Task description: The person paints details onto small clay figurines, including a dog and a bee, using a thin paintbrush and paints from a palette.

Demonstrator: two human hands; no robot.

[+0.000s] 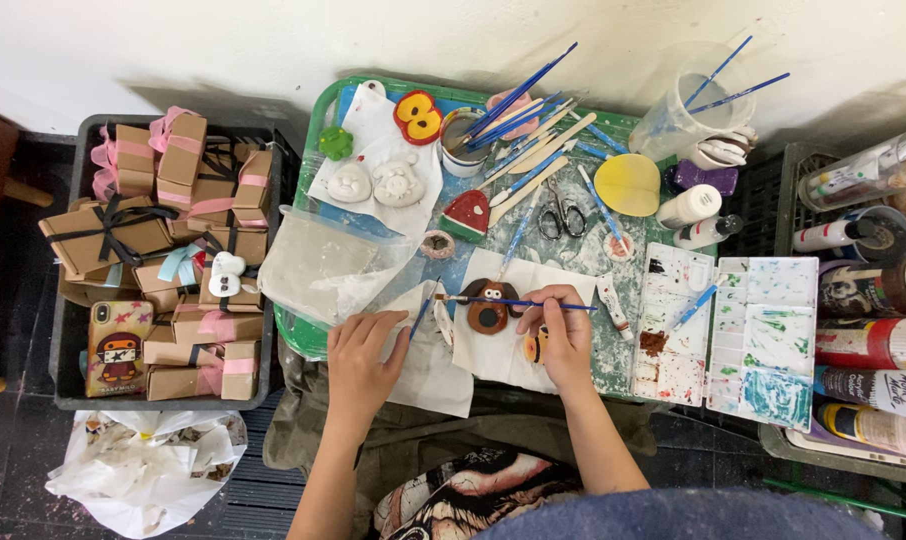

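Note:
A brown dog-shaped clay figure (489,306) lies on a white paper towel (508,345) on the paint-stained green tray (318,120). My right hand (563,335) rests beside the figure, holding a thin blue paintbrush (518,301) that lies across the figure's top, and it also touches a small orange piece (534,345). My left hand (361,360) lies on another white paper at the tray's near edge and holds a second blue brush (420,315) pointing away from me.
Painted and unpainted clay shapes (398,180), scissors (562,218), several brushes (523,110) and a yellow disc (628,183) lie farther back. Paint palettes (763,340) and paint bottles (873,345) stand right. A crate of ribboned brown boxes (173,250) and a phone (116,350) sit left.

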